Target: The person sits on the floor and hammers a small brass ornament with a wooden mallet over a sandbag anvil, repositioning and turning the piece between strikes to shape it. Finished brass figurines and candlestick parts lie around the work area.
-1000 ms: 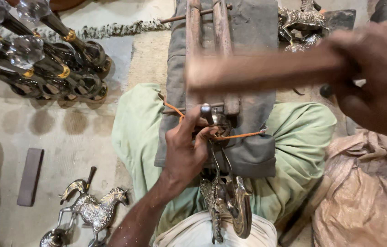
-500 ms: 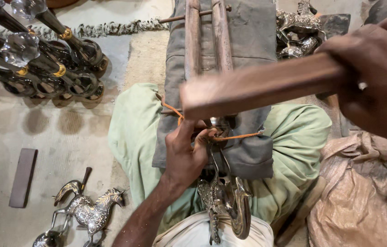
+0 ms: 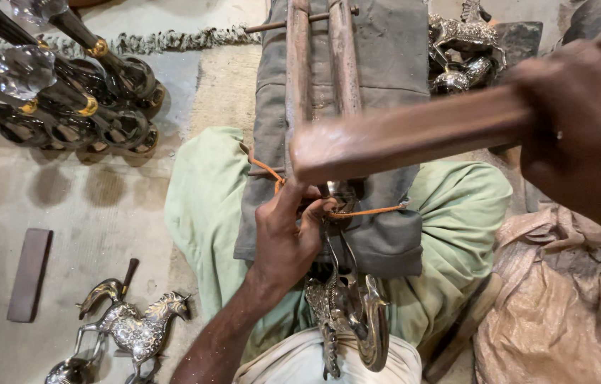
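Note:
My left hand (image 3: 288, 238) grips a small metal tool against a silver horse figurine (image 3: 347, 313) that lies on my lap, over a grey cloth (image 3: 386, 235). An orange cord (image 3: 364, 211) runs across the cloth at my fingertips. My right hand (image 3: 585, 124) is raised at the upper right, closed on a long wooden stick (image 3: 407, 135) that points left above the work and looks blurred. Two wooden rods (image 3: 318, 64) stand on the cloth just beyond it.
Several glass-topped metal pieces (image 3: 66, 92) lie at the upper left. A silver horse figurine (image 3: 133, 327) and a flat dark bar (image 3: 30, 274) rest on the floor at left. More metal figurines (image 3: 460, 53) sit at the top right, a crumpled sack (image 3: 564, 306) at right.
The wooden stick in my right hand has swung up and down over the work. My left hand has stayed in place on the figurine.

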{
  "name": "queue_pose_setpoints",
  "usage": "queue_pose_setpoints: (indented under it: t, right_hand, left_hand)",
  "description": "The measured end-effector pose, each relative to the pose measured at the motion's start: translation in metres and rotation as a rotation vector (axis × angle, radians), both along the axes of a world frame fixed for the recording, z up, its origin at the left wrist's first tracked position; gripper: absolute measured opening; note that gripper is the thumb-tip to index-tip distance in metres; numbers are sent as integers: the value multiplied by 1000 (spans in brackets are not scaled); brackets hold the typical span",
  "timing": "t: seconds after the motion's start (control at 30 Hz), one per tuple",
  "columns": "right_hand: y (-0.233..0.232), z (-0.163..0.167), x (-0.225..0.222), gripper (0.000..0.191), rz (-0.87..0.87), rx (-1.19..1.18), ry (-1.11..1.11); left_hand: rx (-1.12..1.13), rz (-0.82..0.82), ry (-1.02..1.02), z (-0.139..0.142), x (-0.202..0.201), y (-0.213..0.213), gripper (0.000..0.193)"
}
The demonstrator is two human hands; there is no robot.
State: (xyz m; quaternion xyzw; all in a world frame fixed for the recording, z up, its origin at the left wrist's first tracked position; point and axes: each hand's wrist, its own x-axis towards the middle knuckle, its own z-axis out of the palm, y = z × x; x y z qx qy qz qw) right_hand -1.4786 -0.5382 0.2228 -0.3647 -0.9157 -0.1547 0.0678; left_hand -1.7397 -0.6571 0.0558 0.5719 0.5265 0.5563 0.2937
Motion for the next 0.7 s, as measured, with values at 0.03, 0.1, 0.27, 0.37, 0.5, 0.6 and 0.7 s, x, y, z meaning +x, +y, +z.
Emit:
queue_pose_setpoints:
  t: [0.03, 0.1, 0.27, 0.37, 0.5, 0.6, 0.7]
  right_hand:
    - [1, 1, 1, 47, -53, -88, 109]
    - [-1, -5, 2, 45, -149, -249, 259]
    - [0, -20, 13, 47, -17, -64, 148]
    - [-2, -25, 19, 49, -14, 3, 9]
    - [-6, -26, 22, 49, -4, 4, 7]
    - [-12, -29, 22, 47, -13, 132, -185]
    - [-20, -30, 26, 50, -39, 46, -67]
  left_hand:
    - [5, 1, -6, 0, 0, 0, 48]
    - [15, 2, -13, 2, -1, 0, 50]
    - [42, -20, 30, 5, -5, 0, 50]
    - [51, -50, 29, 5, -8, 0, 50]
    - [49, -91, 32, 6, -14, -1, 54]
    - [45, -182, -64, 8, -17, -2, 60]
    - [63, -177, 21, 10, -23, -2, 66]
